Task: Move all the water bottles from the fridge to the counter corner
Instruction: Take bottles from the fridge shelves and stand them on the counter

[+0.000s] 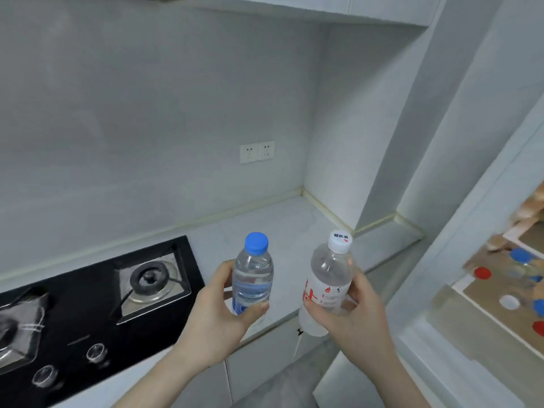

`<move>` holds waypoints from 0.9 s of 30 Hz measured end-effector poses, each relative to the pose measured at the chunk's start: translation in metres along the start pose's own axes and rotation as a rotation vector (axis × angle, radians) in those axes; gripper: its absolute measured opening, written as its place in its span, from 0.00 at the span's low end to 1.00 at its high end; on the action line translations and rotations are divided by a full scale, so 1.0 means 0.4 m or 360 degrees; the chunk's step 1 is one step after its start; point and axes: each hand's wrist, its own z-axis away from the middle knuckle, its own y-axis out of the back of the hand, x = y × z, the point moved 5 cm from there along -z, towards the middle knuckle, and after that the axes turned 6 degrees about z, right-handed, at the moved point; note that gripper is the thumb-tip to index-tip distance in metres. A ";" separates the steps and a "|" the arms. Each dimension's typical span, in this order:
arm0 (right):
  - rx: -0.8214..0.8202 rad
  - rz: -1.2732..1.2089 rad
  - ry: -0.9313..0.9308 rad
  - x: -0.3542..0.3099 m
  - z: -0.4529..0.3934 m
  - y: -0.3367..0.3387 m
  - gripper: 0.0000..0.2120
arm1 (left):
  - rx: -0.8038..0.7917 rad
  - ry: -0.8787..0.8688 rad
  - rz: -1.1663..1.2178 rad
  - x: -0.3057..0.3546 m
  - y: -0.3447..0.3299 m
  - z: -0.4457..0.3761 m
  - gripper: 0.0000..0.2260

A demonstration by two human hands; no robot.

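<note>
Head view: your left hand (219,312) grips the blue-capped bottle (252,275), your right hand (351,315) the white-capped bottle (326,285), above the tabletop (282,222) corner.

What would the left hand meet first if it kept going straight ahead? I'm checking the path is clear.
Probably nothing before the counter itself; the left hand, holding the blue-capped bottle, points at bare surface, with the back wall behind. Depth is uncertain.

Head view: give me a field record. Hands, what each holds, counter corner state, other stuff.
left hand: grips blue-cap bottle, upright, above the counter's front edge
right hand: grips white-cap bottle, red label, tilted slightly
counter corner: no bottles set down there yet
gas stove: left of the hands, two burners in view
wall sockets: on the wall above the corner
far right: red, blue and white caps, blurred
</note>
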 end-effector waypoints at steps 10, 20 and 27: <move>-0.0638 -0.0034 0.0127 -0.047 0.085 -0.234 0.26 | 0.0474 0.0216 -0.0120 -0.068 0.168 0.276 0.21; -0.1067 -0.0083 0.0340 -0.232 0.239 -0.599 0.31 | 0.0982 0.0385 -0.0157 -0.131 0.487 0.565 0.22; -0.1324 -0.0136 0.0520 -0.391 0.432 -0.888 0.29 | 0.1287 0.0487 -0.0154 -0.201 0.750 0.798 0.23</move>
